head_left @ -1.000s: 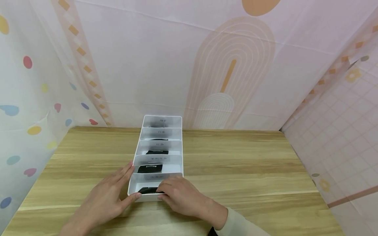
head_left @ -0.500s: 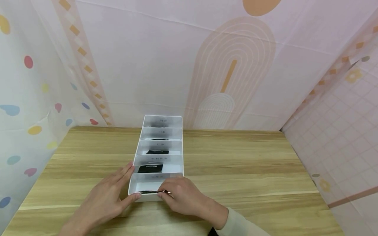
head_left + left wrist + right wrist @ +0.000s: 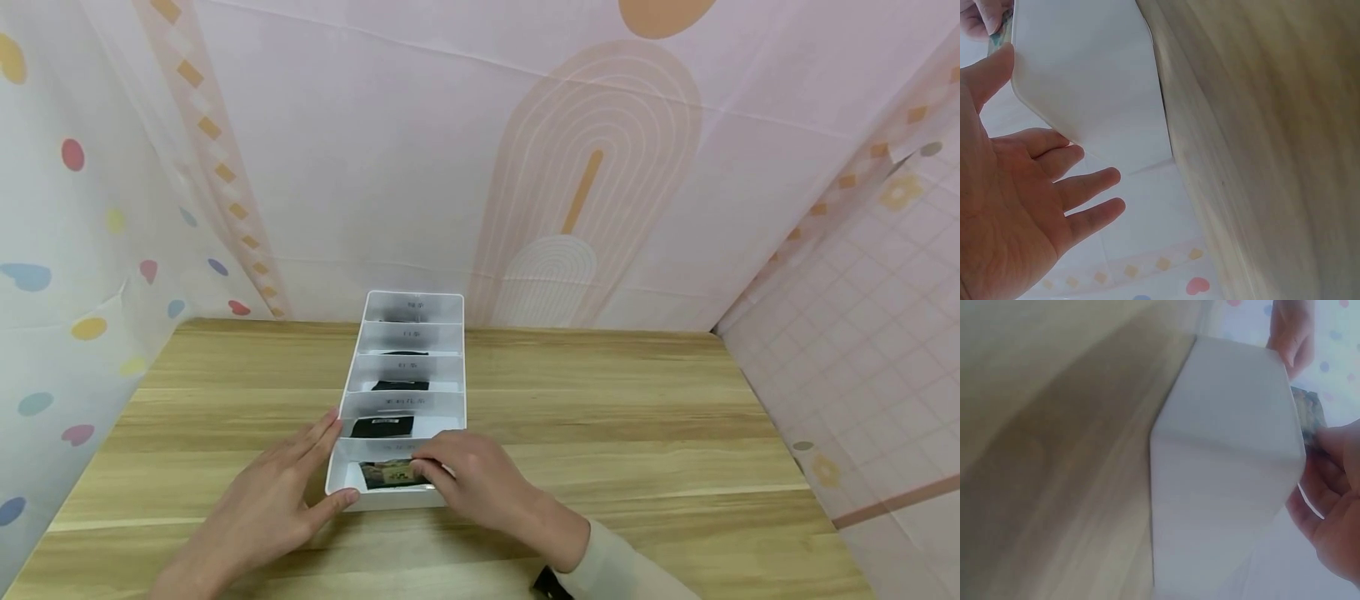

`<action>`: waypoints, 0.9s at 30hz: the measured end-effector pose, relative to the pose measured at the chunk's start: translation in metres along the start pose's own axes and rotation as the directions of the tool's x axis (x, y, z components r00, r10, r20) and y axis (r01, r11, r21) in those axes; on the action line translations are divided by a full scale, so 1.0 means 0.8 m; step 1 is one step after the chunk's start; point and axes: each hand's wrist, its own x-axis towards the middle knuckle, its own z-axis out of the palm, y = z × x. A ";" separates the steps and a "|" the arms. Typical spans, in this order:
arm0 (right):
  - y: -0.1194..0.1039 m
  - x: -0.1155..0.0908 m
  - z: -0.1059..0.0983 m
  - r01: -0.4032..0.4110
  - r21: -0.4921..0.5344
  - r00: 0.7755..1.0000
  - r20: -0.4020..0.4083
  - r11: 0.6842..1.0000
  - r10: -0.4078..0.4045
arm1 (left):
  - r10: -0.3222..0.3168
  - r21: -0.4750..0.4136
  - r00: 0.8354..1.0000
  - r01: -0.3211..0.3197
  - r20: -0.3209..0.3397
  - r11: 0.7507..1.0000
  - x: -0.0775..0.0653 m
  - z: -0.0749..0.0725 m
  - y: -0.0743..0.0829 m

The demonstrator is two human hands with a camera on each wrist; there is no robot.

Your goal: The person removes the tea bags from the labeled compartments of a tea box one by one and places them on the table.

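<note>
A long white divided box [image 3: 397, 500] stands on the table, its labelled compartments in a row away from me. My left hand [image 3: 262, 504] steadies its near left corner, thumb on the front rim and straight fingers along the side wall. Over the nearest compartment, my right hand [image 3: 480, 487] pinches the right end of a dark sachet [image 3: 384, 473] between thumb and fingers. The sachet's gold-brown printed face is turned up toward the head camera. In the right wrist view the sachet [image 3: 1309, 415] shows above the box rim, beside the fingertips.
Another black sachet [image 3: 382, 427] lies in the second compartment, and a further black sachet [image 3: 401, 386] in the third. Dark edges show in the compartments behind. The wooden table [image 3: 600, 433] meets a patterned cloth [image 3: 375, 167] at the back, with cloth at both sides.
My right hand has drawn up the sachet from the nearest compartment and turned it, from edge-on to its printed face. That hand has shifted slightly up and right. The left hand stays put.
</note>
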 end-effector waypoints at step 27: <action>0.029 0.003 -0.058 -0.058 0.080 0.984 -0.165 0.995 0.070 | 0.001 -0.003 1.000 -0.001 0.003 1.000 -0.001 0.000 0.002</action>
